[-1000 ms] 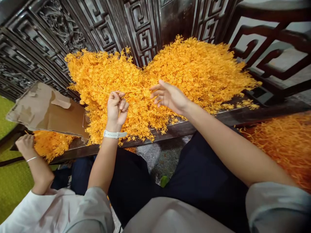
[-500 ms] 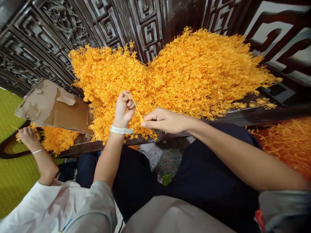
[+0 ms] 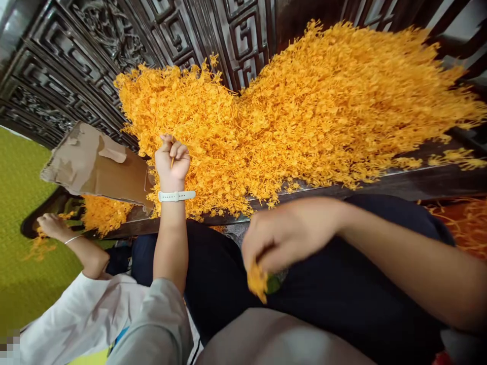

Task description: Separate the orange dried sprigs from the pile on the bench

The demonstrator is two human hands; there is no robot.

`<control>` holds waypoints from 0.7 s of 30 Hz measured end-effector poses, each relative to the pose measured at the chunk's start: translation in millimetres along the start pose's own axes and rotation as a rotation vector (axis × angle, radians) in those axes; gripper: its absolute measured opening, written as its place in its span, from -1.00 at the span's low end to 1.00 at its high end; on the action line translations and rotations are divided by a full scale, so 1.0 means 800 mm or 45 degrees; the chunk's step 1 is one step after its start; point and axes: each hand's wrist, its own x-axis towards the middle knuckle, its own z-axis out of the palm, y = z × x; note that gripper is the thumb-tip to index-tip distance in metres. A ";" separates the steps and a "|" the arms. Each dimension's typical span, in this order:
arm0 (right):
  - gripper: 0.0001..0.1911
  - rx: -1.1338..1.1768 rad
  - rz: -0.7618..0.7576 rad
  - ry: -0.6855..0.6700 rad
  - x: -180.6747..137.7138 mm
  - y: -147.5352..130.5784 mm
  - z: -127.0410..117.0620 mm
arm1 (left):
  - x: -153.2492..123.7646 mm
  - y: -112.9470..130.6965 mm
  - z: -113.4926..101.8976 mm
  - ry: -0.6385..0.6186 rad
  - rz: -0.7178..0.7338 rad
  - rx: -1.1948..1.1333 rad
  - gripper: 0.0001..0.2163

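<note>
My left hand, with a pale watch band on its wrist, is raised in front of the big heap of yellow-orange many-pronged pieces. Its fingers are curled, and a thin orange strand shows against the palm. My right hand is lower, over my lap, and smeared by motion. Between its thumb and fingers it pinches a yellow-orange pronged piece that hangs downward. What these soft-looking pieces are made of, I cannot tell.
A torn cardboard box stands left of the heap against the carved dark wooden backrest. Beside me at left, another person's hand holds orange strands. More orange strands lie at far right.
My right hand has come down and towards me from beside my left hand, carrying the pronged piece. The stretched strand between my hands is gone. My left hand has shifted left.
</note>
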 end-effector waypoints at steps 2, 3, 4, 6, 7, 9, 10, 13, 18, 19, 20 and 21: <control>-0.76 0.273 -0.194 0.614 -0.012 -0.004 -0.034 | -0.006 -0.001 -0.001 -0.003 -0.016 0.012 -0.57; -0.68 0.382 -0.258 0.920 -0.017 -0.004 -0.050 | -0.009 -0.004 -0.002 0.000 -0.026 0.021 -0.56; -0.62 0.434 -0.266 1.178 -0.021 -0.002 -0.062 | -0.012 -0.007 -0.002 -0.004 -0.036 0.033 -0.57; -0.60 0.318 -0.117 1.492 -0.024 0.007 -0.076 | -0.016 -0.013 -0.001 -0.049 -0.065 0.059 -0.58; -0.64 0.155 -0.028 1.582 -0.024 0.013 -0.079 | -0.019 -0.016 0.001 -0.088 -0.086 0.072 -0.59; -0.73 -0.313 0.080 1.683 -0.025 0.024 -0.078 | -0.027 -0.022 0.007 -0.171 -0.154 0.107 -0.62; -0.75 -0.583 0.093 1.678 -0.026 0.028 -0.078 | -0.034 -0.026 0.013 -0.196 -0.197 0.136 -0.64; -0.65 -1.308 0.082 1.490 -0.030 0.035 -0.081 | -0.060 -0.037 0.034 -0.220 -0.360 0.237 -0.66; -0.65 -1.717 0.149 1.116 -0.034 0.045 -0.094 | -0.095 -0.053 0.059 -0.351 -0.574 0.302 -0.63; -0.65 -1.698 0.156 1.082 -0.033 0.047 -0.095 | -0.097 -0.055 0.060 -0.375 -0.584 0.322 -0.64; -0.63 -1.654 0.155 1.077 -0.033 0.046 -0.094 | -0.098 -0.057 0.060 -0.395 -0.577 0.344 -0.65; -0.61 -1.590 0.143 1.109 -0.032 0.044 -0.093 | -0.097 -0.057 0.058 -0.415 -0.554 0.364 -0.66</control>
